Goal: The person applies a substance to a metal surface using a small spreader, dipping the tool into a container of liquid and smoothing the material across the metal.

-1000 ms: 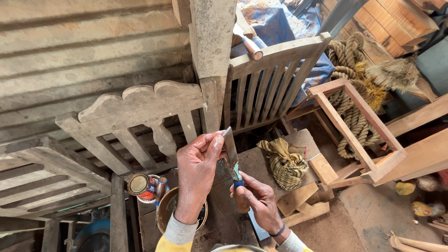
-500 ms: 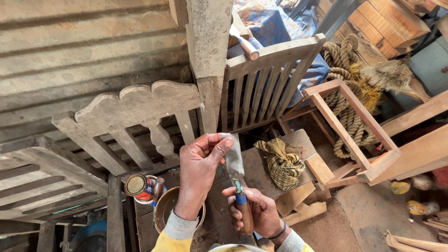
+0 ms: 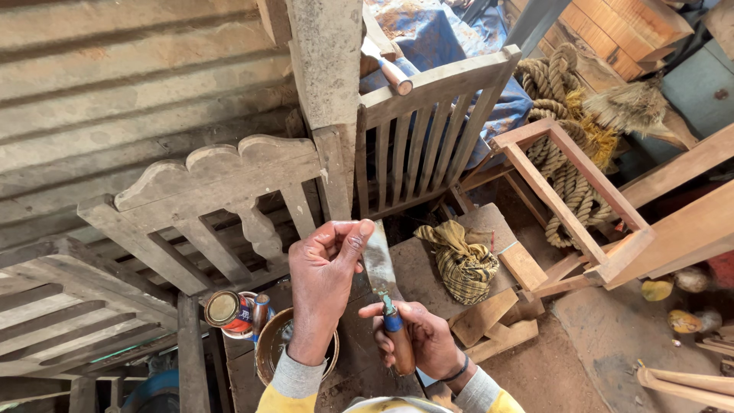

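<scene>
Head view. I see the left hand (image 3: 325, 279) raised in the lower middle of the frame, its thumb and fingertips (image 3: 359, 233) pinched on the upper end of a flat, dull metal blade (image 3: 380, 268); this grip is closed on the blade's tip. The right hand (image 3: 424, 340) sits just below and to the right, its grip wrapped shut around the tool's handle (image 3: 399, 348), which is brown wood with a blue band near the blade. The blade stands nearly upright between the two hands, over a dark wooden tabletop (image 3: 428, 264). I take the tool for a scraper or putty knife, though its edge is too blurred to confirm. Below the left wrist lies a round metal bowl (image 3: 271, 348), with a small tin can (image 3: 228, 312) just beside it. A knotted yellow checked cloth bundle (image 3: 461, 264) rests on the tabletop near the right hand. A slatted chair back (image 3: 428, 130) and a coil of thick rope (image 3: 562, 153) stand beyond.
</scene>
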